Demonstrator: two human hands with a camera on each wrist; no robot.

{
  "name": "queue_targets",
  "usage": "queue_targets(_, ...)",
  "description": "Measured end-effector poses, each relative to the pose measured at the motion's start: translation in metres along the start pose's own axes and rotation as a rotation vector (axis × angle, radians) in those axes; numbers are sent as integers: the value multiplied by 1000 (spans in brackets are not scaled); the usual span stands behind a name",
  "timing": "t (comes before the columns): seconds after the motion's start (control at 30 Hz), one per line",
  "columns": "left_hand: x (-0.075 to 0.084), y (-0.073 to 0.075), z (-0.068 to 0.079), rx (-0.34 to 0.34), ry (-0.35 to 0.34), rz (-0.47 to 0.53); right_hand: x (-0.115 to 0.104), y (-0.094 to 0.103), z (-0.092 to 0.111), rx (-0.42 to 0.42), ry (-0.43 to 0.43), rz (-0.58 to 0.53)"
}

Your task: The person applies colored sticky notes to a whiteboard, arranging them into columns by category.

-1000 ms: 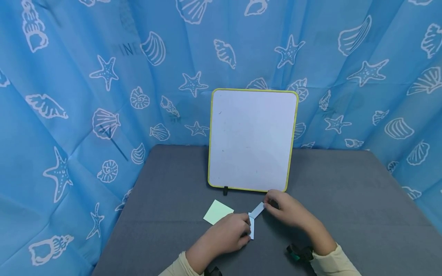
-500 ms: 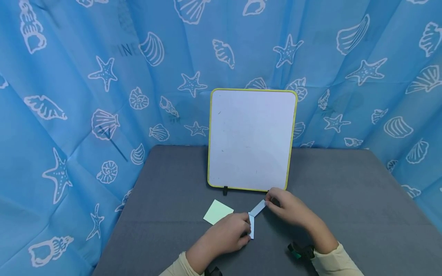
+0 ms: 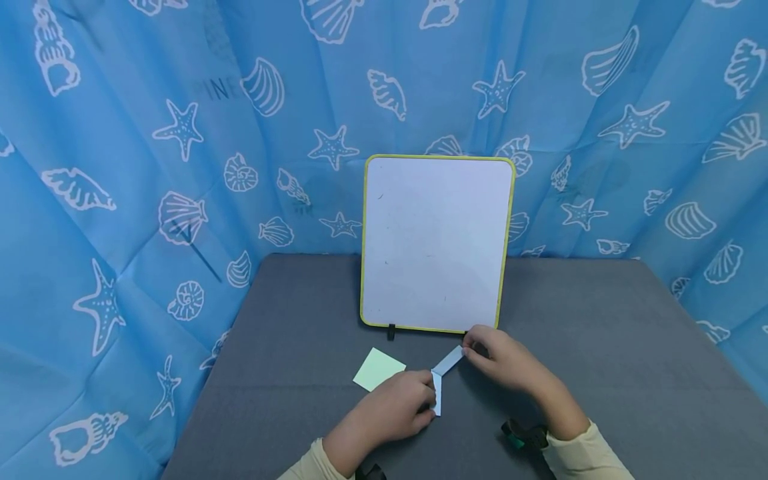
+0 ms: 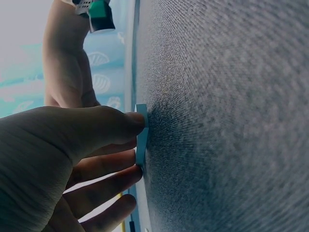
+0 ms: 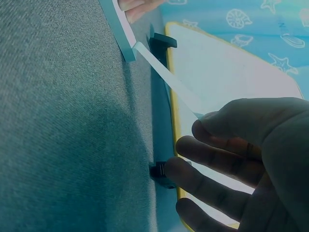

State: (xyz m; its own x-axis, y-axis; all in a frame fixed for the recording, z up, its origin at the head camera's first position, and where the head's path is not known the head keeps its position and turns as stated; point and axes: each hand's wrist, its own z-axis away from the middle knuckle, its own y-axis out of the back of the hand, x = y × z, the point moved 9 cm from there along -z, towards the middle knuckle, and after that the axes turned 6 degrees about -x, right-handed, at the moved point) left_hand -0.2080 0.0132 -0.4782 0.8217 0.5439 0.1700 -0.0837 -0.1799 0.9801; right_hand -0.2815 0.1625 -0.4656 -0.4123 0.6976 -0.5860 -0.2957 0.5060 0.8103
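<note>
My left hand (image 3: 396,408) grips a light-blue sticky-note pad (image 3: 437,395) upright on its edge on the table. In the left wrist view, thumb and fingers stand on opposite sides of the pad (image 4: 141,145). A thin pale-blue sheet (image 3: 447,361) slants away from the pad's far end, still joined there. My right hand (image 3: 507,363) pinches the sheet's outer end between thumb and index finger; in the right wrist view its other fingers are spread loosely. Beside the left hand lies a pale-green square note (image 3: 378,368), its near corner hidden by that hand.
A yellow-edged whiteboard (image 3: 437,247) stands upright just behind the hands, on small black feet (image 5: 164,41). The grey cloth-covered table (image 3: 300,320) stretches to both sides. A blue curtain (image 3: 336,73) with shell and starfish prints hangs behind and at the left.
My right hand has moved slightly away and to the right, drawing the sheet's outer end farther from the pad. The left hand and the green note have stayed in place.
</note>
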Motion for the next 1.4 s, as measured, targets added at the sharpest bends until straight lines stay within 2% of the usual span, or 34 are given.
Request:
queue_targets(0.4,0,0,0,-11,15,-2,4,3,1,-1,-28,-9)
queue_targets(0.67,1,3,0,5,2,-12,8,8,1,14,-65,-15)
queue_targets(0.9,1,2,0,-22,13,4,8,13,4,35,-76,-25)
queue_targets(1.4,4,3,2,15,-16,-38,4,26,8,111,-13,-59)
